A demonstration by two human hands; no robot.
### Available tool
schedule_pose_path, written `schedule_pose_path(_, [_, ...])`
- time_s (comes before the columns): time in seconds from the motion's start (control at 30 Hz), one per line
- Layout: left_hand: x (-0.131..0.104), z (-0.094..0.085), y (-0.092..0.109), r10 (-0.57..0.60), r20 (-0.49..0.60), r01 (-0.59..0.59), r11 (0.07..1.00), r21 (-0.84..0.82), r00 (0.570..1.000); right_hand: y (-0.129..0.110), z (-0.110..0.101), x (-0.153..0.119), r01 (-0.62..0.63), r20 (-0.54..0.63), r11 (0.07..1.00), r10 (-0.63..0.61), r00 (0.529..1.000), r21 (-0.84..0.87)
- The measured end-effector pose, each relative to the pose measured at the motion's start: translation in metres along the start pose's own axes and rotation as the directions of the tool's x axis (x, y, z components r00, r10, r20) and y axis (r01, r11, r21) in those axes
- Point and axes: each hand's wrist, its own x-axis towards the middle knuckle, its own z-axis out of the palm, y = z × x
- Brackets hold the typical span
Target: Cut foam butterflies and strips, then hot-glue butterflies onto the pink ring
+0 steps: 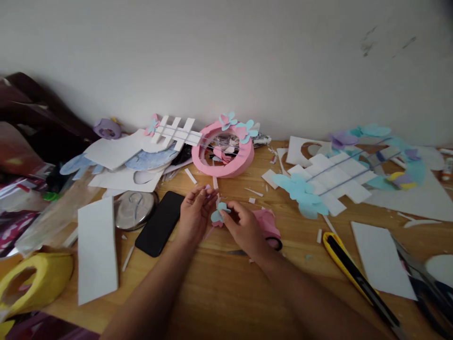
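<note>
My right hand (244, 225) is closed in a pinch on a small paper flower (217, 217) with light blue and pink petals. Just left of it, my left hand (197, 211) has its fingers pinched around a small pale purple piece (207, 188), too small to make out well. Both hands are above the wooden table (219, 293). Partly hidden under my right wrist lie scissors (274, 243) with a black handle, beside crumpled pink paper (268, 221). Behind the hands, a pink ring (222, 171) decorated with pink and blue paper flowers leans near the wall.
A black phone (161, 224), a round metal lid (134, 210) and a white board (97, 250) lie left. At right are a yellow-black cutter (348, 269), another white piece (382, 259), large scissors (424, 278) and a blue ring decoration (417, 172). A yellow ring (53, 278) sits front left.
</note>
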Motion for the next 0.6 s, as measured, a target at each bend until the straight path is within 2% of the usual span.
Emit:
schedule_pose_path(0.13, [-0.002, 0.001, -0.004, 0.109, -0.021, -0.107, 0.991, 0.075, 0.994, -0.004, 0.0, -0.001, 0.197, 0.036, 0.947, -0.194, 0.98, -0.255])
schedule_pose_path(0.2, [-0.003, 0.002, -0.005, 0.169, -0.029, -0.165, 0.978, 0.125, 0.985, -0.007, 0.0, -0.002, 0.297, 0.108, 0.912, -0.277, 0.955, -0.282])
schedule_pose_path(0.3, [-0.003, 0.002, -0.003, 0.255, -0.033, -0.244, 0.952, 0.187, 0.967, -0.009, 0.001, -0.005, 0.372, 0.211, 0.876, -0.319, 0.924, -0.305])
schedule_pose_path(0.43, [-0.001, 0.0, 0.0, 0.218, -0.027, -0.211, 0.963, 0.169, 0.975, -0.003, 0.005, -0.008, 0.401, 0.278, 0.813, -0.305, 0.911, -0.422])
schedule_pose_path(0.6, [0.0, 0.002, 0.002, 0.166, -0.057, -0.161, 0.983, 0.086, 0.985, 0.005, 0.008, -0.006, 0.398, 0.237, 0.796, -0.322, 0.917, -0.457])
